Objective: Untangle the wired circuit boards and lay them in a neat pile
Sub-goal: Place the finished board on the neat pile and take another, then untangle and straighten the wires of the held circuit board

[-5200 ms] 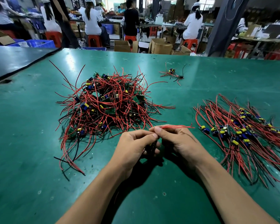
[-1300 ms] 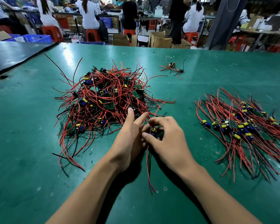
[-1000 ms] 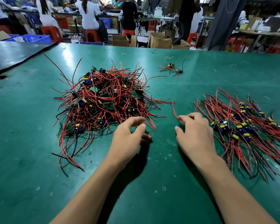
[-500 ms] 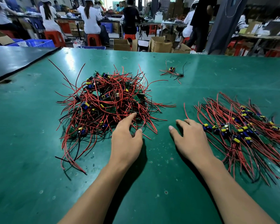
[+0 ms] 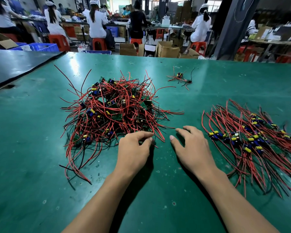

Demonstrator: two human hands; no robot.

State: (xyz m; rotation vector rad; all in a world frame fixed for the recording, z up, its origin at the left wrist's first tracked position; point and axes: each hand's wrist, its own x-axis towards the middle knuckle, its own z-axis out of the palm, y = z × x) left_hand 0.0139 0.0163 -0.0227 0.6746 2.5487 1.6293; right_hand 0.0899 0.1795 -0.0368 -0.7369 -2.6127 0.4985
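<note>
Left hand (image 5: 133, 149) at tangled heap (image 5: 114, 111)

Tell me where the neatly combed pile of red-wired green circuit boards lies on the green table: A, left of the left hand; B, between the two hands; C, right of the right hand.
C: the combed pile of red-wired green circuit boards spreads just right of the open right hand, while the tangled heap of red and black wires and boards sits ahead of the left hand.
</note>
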